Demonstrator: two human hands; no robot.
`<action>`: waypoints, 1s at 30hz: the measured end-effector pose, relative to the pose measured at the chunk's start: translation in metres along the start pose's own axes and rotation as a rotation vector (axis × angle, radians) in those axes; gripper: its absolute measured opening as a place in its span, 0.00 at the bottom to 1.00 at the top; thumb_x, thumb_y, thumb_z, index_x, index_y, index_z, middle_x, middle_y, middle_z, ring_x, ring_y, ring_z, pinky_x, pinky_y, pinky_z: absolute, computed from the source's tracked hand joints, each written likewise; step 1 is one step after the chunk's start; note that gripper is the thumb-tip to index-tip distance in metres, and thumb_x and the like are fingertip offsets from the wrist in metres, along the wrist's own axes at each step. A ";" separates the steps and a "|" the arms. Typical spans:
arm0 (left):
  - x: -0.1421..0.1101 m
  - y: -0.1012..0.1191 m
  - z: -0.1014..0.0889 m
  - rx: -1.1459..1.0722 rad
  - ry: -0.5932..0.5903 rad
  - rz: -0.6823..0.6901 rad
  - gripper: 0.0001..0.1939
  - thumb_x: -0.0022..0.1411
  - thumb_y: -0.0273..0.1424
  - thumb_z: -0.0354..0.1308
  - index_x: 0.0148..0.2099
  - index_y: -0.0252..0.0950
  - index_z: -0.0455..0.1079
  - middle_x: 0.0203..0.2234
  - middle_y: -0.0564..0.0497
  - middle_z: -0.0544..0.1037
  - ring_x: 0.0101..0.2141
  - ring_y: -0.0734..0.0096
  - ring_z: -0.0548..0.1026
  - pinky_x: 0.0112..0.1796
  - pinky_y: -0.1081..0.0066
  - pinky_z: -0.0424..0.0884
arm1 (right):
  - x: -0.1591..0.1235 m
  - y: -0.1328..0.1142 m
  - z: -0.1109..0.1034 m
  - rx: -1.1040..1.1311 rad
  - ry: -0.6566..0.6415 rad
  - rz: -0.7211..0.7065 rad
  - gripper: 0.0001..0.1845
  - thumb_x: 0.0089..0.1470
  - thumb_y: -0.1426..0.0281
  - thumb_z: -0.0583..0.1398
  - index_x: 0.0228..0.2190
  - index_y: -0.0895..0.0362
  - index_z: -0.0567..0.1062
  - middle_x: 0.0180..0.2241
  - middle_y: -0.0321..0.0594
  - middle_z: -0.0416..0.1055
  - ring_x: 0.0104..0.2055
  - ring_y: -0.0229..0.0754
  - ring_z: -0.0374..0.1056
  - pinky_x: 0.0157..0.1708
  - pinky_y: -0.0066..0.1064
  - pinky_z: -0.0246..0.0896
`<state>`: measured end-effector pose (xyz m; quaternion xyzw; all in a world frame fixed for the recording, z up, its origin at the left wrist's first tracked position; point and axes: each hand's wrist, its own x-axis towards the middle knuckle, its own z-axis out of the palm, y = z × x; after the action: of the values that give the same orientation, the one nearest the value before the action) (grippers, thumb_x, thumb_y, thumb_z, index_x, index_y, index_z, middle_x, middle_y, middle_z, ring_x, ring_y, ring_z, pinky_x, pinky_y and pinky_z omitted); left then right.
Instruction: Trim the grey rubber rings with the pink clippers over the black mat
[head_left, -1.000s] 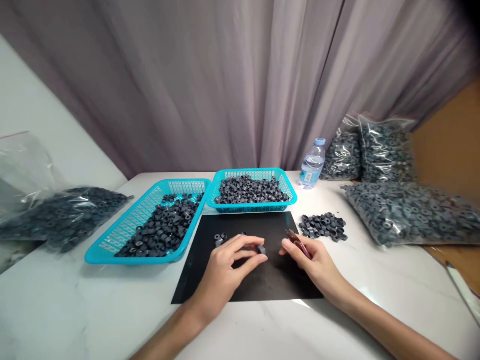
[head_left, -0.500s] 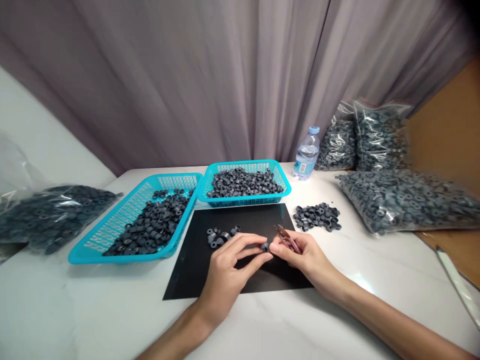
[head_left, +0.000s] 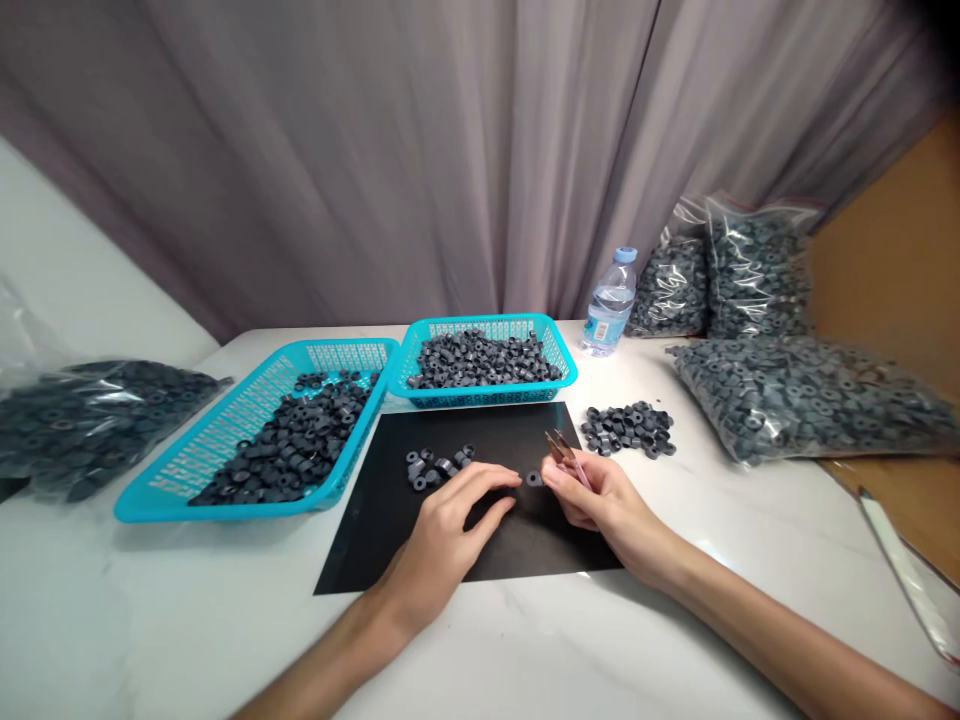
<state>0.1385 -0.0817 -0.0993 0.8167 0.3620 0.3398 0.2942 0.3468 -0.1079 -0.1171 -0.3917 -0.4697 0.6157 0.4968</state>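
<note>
Compared with half a second ago, the small grey piece [head_left: 533, 479] is no longer held by the left hand [head_left: 454, 515] and is met at the fingertips of the right hand [head_left: 604, 492], over the black mat [head_left: 517, 550]. The left thumb and forefinger are spread, with nothing seen between them. In the right hand a tweezer-like tool [head_left: 573, 463] is gripped, its prongs pointed up and slightly parted; whether the piece is also firmly pinched there cannot be told.

Judged from how things lie, the work is only partway along: a small cluster [head_left: 444, 467] is gathered on the mat, and a loose pile [head_left: 628, 430] is left on the white table [head_left: 487, 640]. The left blue basket [head_left: 150, 513] and the rear blue basket [head_left: 487, 394] are well stocked. Which lots are finished and which remain cannot be told.

Part of the cluster may be covered by the left hand. The left bag [head_left: 105, 410] is cut off by the edge, the tool's lower end is hidden in the palm, and differences between pieces are too small to be made out.
</note>
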 end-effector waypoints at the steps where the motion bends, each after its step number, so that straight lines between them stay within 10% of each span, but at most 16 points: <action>1: 0.000 -0.001 -0.001 0.038 -0.035 0.003 0.09 0.69 0.26 0.57 0.48 0.41 0.75 0.44 0.51 0.80 0.47 0.67 0.79 0.53 0.67 0.74 | 0.000 0.000 0.000 -0.004 0.007 0.002 0.21 0.58 0.52 0.64 0.30 0.56 0.67 0.23 0.26 0.45 0.23 0.31 0.36 0.20 0.28 0.33; 30: 0.000 0.015 0.001 -0.079 0.070 -0.002 0.08 0.67 0.30 0.62 0.47 0.44 0.78 0.40 0.51 0.79 0.38 0.70 0.78 0.44 0.70 0.76 | -0.004 -0.005 0.002 -0.185 -0.001 -0.047 0.23 0.58 0.49 0.63 0.31 0.56 0.70 0.25 0.29 0.52 0.25 0.33 0.43 0.23 0.29 0.41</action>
<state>0.1452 -0.0907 -0.0897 0.7916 0.3593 0.3821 0.3136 0.3472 -0.1114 -0.1117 -0.4245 -0.5339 0.5579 0.4726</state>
